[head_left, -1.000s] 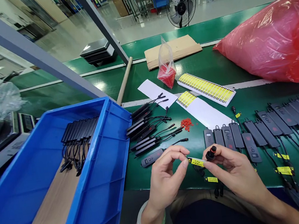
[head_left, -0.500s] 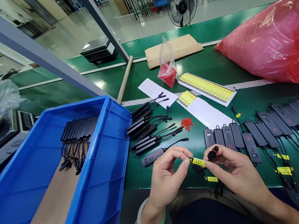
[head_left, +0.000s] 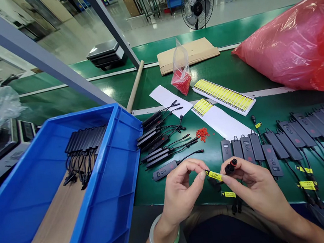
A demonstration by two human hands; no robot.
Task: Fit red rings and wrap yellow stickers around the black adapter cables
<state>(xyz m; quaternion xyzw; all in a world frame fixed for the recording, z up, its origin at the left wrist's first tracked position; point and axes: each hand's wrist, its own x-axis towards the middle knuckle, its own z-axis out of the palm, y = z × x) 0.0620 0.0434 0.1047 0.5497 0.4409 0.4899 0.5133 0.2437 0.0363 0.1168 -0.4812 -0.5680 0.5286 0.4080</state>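
A yellow and black 12V label (head_left: 214,175) is stretched between my two hands above the table's front edge. My left hand (head_left: 184,187) pinches its left end between thumb and index finger. The thumb of my right hand (head_left: 255,185) presses the right end, and that hand also grips a black cable connector (head_left: 230,166) with a red ring at its tip. Below the label hangs another yellow tag (head_left: 229,194) on a cable. Just beyond my left hand lies a black controller (head_left: 164,170) with buttons and a short cable. The held cable's other end is hidden.
Labelled controllers (head_left: 272,160) line the right side. Unlabelled ones (head_left: 157,159) lie beside a blue bin (head_left: 103,221) holding more. Behind are red rings (head_left: 202,134), label sheets (head_left: 225,96), a bag of red parts (head_left: 181,82), cardboard (head_left: 200,49) and a big red bag (head_left: 288,44).
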